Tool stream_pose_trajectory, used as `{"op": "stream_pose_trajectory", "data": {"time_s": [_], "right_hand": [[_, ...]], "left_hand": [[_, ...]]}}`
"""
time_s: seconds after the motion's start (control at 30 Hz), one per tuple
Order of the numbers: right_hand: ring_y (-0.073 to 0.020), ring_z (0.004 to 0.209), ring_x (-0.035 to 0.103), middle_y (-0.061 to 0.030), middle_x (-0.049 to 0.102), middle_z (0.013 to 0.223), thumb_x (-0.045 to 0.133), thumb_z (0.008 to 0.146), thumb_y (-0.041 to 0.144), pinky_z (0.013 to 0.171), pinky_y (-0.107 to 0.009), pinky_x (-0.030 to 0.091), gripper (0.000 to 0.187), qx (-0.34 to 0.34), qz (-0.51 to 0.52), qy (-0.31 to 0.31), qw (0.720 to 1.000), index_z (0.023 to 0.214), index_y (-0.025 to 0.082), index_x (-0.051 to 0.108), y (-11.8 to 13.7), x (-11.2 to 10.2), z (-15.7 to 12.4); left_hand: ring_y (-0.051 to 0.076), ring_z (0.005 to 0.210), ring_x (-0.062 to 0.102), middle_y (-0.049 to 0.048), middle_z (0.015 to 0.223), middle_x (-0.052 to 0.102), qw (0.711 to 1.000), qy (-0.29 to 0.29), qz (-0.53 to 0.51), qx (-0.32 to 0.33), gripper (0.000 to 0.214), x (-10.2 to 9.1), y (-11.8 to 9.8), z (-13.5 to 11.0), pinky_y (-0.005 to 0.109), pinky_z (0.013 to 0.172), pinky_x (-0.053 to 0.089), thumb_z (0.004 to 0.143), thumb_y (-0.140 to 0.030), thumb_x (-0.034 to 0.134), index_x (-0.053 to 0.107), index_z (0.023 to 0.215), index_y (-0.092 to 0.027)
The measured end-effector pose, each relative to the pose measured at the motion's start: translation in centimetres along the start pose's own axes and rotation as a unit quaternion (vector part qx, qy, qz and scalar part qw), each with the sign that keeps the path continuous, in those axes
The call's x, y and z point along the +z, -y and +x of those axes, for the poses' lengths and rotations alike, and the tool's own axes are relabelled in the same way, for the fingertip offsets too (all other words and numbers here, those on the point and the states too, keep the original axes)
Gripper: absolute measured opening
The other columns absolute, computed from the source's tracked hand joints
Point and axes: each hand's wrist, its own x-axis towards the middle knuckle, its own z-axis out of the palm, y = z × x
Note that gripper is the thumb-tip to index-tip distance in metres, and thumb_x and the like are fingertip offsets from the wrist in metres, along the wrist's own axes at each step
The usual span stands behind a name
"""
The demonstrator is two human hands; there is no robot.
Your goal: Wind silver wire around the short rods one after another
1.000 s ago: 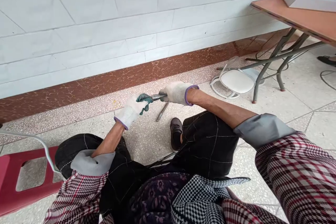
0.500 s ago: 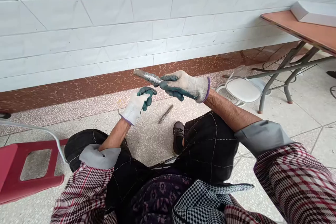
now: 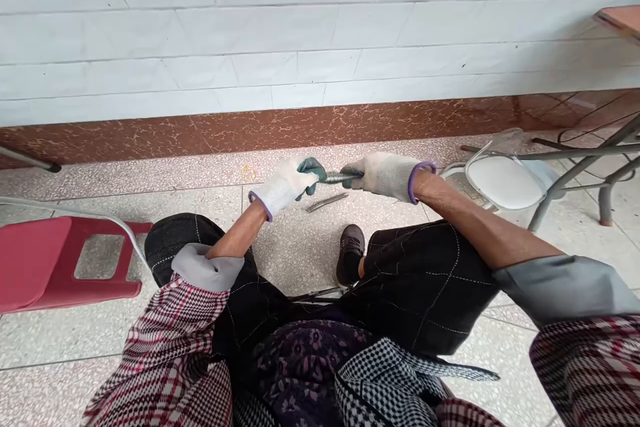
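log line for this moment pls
left hand: shut on metal rod | right hand: shut on same rod | second rod: lying on floor near hands

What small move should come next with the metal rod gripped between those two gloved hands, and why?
Probably a short twist of the right hand against a steady left hand: both gloves clamp opposite ends of the metal rod, held level above the floor, while a second rod lies loose below.
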Motion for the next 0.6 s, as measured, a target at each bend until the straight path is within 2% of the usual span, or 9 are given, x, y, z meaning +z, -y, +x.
{"op": "stream_pose_trajectory", "data": {"time_s": [0.1, 0.17, 0.27, 0.33, 0.4, 0.43, 0.53, 0.6], "right_hand": [[-0.0245, 0.078, 0.067, -0.0066, 0.072, 0.082, 0.08, 0.086, 0.039, 0.06, -0.031, 0.046, 0.034, 0.024, -0.059, -0.104, 0.993, 0.115, 0.022, 0.083, 0.7, -0.5, 0.4], [-0.021, 0.075, 0.064, -0.0065, 0.071, 0.084, 0.078, 0.09, 0.038, 0.06, -0.03, 0.047, 0.037, 0.029, -0.055, -0.155, 0.986, 0.122, 0.019, 0.081, 1.5, -0.9, 0.2], [-0.0131, 0.056, 0.049, -0.001, 0.059, 0.069, 0.075, 0.094, 0.036, 0.046, -0.027, 0.039, 0.03, 0.013, 0.07, -0.157, 0.985, 0.114, 0.014, 0.079, 2.8, -1.2, -0.7], [-0.01, 0.05, 0.042, 0.0022, 0.052, 0.064, 0.074, 0.095, 0.035, 0.039, -0.024, 0.034, 0.026, -0.01, 0.168, -0.15, 0.974, 0.107, 0.013, 0.078, 3.5, -1.4, -1.3], [-0.0084, 0.047, 0.04, 0.0035, 0.051, 0.062, 0.076, 0.094, 0.038, 0.037, -0.023, 0.032, 0.027, -0.045, 0.242, -0.127, 0.961, 0.106, 0.013, 0.077, 4.0, -1.5, -1.9], [-0.0079, 0.046, 0.04, 0.0038, 0.052, 0.061, 0.078, 0.092, 0.04, 0.036, -0.022, 0.031, 0.029, -0.061, 0.259, -0.096, 0.959, 0.106, 0.014, 0.077, 4.1, -1.6, -2.1], [-0.0072, 0.045, 0.043, 0.0035, 0.056, 0.062, 0.087, 0.084, 0.043, 0.037, -0.022, 0.033, 0.038, -0.071, 0.232, 0.047, 0.969, 0.108, 0.014, 0.079, 4.3, -1.4, -2.6], [-0.0076, 0.047, 0.046, 0.0024, 0.058, 0.064, 0.089, 0.084, 0.044, 0.038, -0.022, 0.034, 0.041, -0.058, 0.189, 0.092, 0.976, 0.11, 0.014, 0.08, 4.1, -1.1, -2.9]], "left_hand": [[0.008, 0.041, 0.048, -0.0014, 0.058, 0.063, 0.996, 0.046, -0.07, 0.0, 0.018, 0.8, 0.5, 0.3, 0.023, 0.043, 0.036, 0.093, -0.006, 0.056, 0.068, 0.083, -0.017], [0.01, 0.044, 0.054, 0.001, 0.062, 0.068, 0.988, 0.067, -0.138, 0.007, 0.019, 1.0, 0.7, 0.7, 0.024, 0.047, 0.044, 0.093, -0.006, 0.052, 0.068, 0.087, -0.016], [0.013, 0.053, 0.063, 0.0035, 0.066, 0.071, 0.974, 0.091, -0.208, 0.016, 0.021, 1.1, 1.0, 1.2, 0.027, 0.055, 0.053, 0.092, -0.004, 0.05, 0.068, 0.089, -0.015], [0.014, 0.056, 0.066, 0.0035, 0.067, 0.07, 0.973, 0.083, -0.216, 0.011, 0.02, 1.1, 1.4, 1.6, 0.027, 0.058, 0.054, 0.092, -0.004, 0.051, 0.068, 0.089, -0.015], [0.013, 0.055, 0.063, 0.0018, 0.064, 0.067, 0.979, 0.057, -0.197, 0.003, 0.019, 1.0, 1.7, 2.0, 0.025, 0.057, 0.052, 0.094, -0.004, 0.054, 0.068, 0.086, -0.015], [0.012, 0.053, 0.06, 0.0005, 0.062, 0.065, 0.982, 0.036, -0.184, 0.0, 0.02, 0.9, 1.9, 2.2, 0.025, 0.056, 0.049, 0.094, -0.005, 0.055, 0.067, 0.084, -0.016], [0.01, 0.054, 0.054, 0.0, 0.065, 0.063, 0.986, -0.036, -0.159, 0.021, 0.021, -0.1, 2.0, 2.8, 0.024, 0.056, 0.044, 0.093, -0.004, 0.059, 0.065, 0.077, -0.017], [0.009, 0.06, 0.054, 0.0023, 0.076, 0.068, 0.983, -0.084, -0.156, 0.052, 0.019, -0.9, 1.8, 2.9, 0.023, 0.059, 0.044, 0.09, -0.003, 0.061, 0.066, 0.076, -0.016]]}}
